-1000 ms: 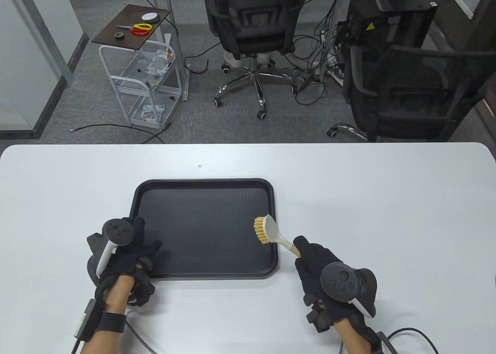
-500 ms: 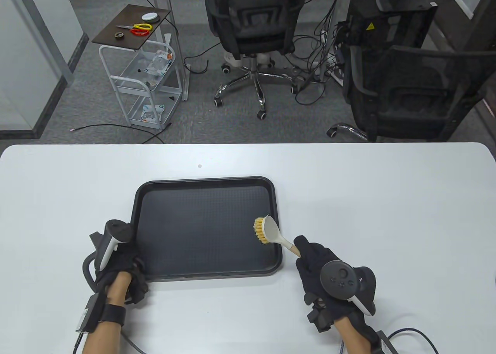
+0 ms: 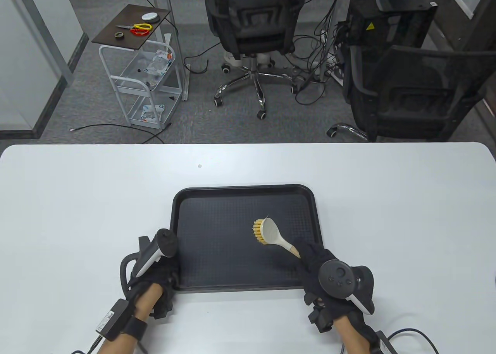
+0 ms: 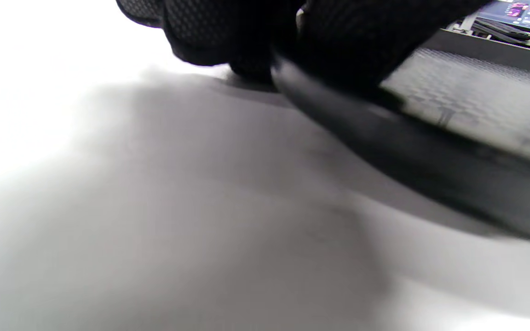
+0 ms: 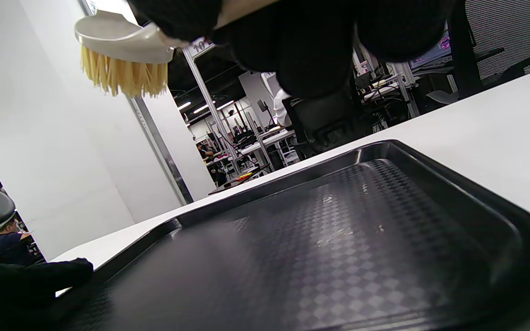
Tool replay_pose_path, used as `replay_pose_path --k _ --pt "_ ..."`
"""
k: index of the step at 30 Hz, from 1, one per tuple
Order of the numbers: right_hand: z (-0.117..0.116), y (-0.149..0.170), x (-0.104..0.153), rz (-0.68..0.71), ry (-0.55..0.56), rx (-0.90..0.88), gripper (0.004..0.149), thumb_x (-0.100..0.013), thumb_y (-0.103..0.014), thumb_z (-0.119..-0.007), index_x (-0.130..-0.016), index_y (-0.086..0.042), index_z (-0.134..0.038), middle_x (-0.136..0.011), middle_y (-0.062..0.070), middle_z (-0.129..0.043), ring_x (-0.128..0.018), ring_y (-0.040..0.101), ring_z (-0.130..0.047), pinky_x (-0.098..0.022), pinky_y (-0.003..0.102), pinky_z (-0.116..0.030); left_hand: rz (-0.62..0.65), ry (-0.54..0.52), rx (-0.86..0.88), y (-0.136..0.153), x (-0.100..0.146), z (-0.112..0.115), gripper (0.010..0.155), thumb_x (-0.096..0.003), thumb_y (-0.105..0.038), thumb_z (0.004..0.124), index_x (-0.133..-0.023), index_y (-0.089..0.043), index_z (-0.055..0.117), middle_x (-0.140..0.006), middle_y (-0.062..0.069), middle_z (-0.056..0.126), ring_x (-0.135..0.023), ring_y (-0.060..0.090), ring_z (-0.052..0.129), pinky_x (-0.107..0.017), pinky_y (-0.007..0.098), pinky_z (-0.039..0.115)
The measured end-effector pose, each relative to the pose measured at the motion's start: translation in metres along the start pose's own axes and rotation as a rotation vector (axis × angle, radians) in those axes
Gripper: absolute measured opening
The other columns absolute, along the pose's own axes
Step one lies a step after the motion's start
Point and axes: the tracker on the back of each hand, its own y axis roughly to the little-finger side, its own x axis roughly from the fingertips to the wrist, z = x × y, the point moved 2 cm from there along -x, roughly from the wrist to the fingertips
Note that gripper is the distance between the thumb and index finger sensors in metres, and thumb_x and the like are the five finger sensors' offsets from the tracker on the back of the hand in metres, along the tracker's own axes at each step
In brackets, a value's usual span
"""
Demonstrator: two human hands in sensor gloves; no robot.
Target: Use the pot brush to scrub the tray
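Observation:
A black textured tray (image 3: 217, 222) lies flat on the white table (image 3: 387, 214). My left hand (image 3: 164, 274) grips the tray's near left corner; the left wrist view shows gloved fingers over the blurred tray rim (image 4: 384, 138). My right hand (image 3: 319, 270) holds the wooden handle of a pot brush (image 3: 271, 234) with a white head and yellow bristles. The brush hangs above the tray's right half, clear of the floor, as the right wrist view shows the brush (image 5: 122, 50) over the tray (image 5: 338, 239).
Beyond the far table edge stand two black office chairs (image 3: 252, 21), a small wire cart (image 3: 147, 71) with scissors, and cables on the floor. The table surface around the tray is bare white.
My left hand slid the tray to the right and slightly nearer, so it now sits under the brush. The right hand and brush stayed almost still.

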Motion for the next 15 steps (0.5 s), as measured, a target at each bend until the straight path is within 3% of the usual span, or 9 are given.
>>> replay_pose_path --k 1,3,7,11,15 --pt "0.000 0.000 0.000 -0.001 -0.001 0.003 0.054 -0.049 -0.032 -0.079 -0.102 -0.029 -0.066 -0.090 0.005 -0.079 -0.063 0.025 -0.097 -0.049 0.049 -0.081 0.003 0.000 0.005 0.000 0.000 0.001 0.077 -0.0464 -0.041 0.079 -0.108 -0.031 0.034 -0.083 0.005 0.075 -0.067 0.021 0.077 -0.076 0.052 0.049" --pt "0.001 -0.005 -0.001 0.008 0.002 0.016 0.054 -0.048 -0.031 -0.081 -0.101 -0.029 -0.068 -0.090 0.005 -0.080 -0.057 0.024 -0.096 -0.045 0.048 -0.080 0.008 -0.001 0.018 0.002 0.000 0.001 0.077 -0.0465 -0.042 0.079 -0.108 -0.031 0.034 -0.082 0.005 0.075 -0.066 0.021 0.077 -0.076 0.051 0.050" --pt "0.002 -0.030 -0.015 0.016 -0.045 0.093 0.057 -0.050 -0.027 -0.078 -0.104 -0.026 -0.062 -0.096 0.007 -0.073 -0.064 0.025 -0.091 -0.049 0.049 -0.077 0.018 0.020 0.055 0.005 -0.001 0.002 0.077 -0.0465 -0.042 0.079 -0.108 -0.031 0.033 -0.079 0.004 0.074 -0.066 0.021 0.078 -0.076 0.051 0.050" --pt "-0.014 -0.065 -0.051 0.017 -0.133 0.205 0.060 -0.051 -0.024 -0.077 -0.107 -0.024 -0.055 -0.101 0.007 -0.068 -0.071 0.025 -0.087 -0.054 0.050 -0.075 0.017 0.016 0.046 0.004 0.000 0.003 0.077 -0.0465 -0.041 0.078 -0.108 -0.030 0.033 -0.080 0.004 0.074 -0.066 0.021 0.077 -0.076 0.051 0.050" --pt "-0.045 -0.090 -0.091 0.024 -0.188 0.293 0.059 -0.051 -0.025 -0.077 -0.105 -0.030 -0.057 -0.100 0.004 -0.071 -0.072 0.024 -0.088 -0.054 0.048 -0.077 0.020 0.024 0.058 0.005 0.000 0.003 0.077 -0.0466 -0.042 0.078 -0.108 -0.031 0.032 -0.079 0.004 0.074 -0.066 0.021 0.077 -0.076 0.051 0.050"
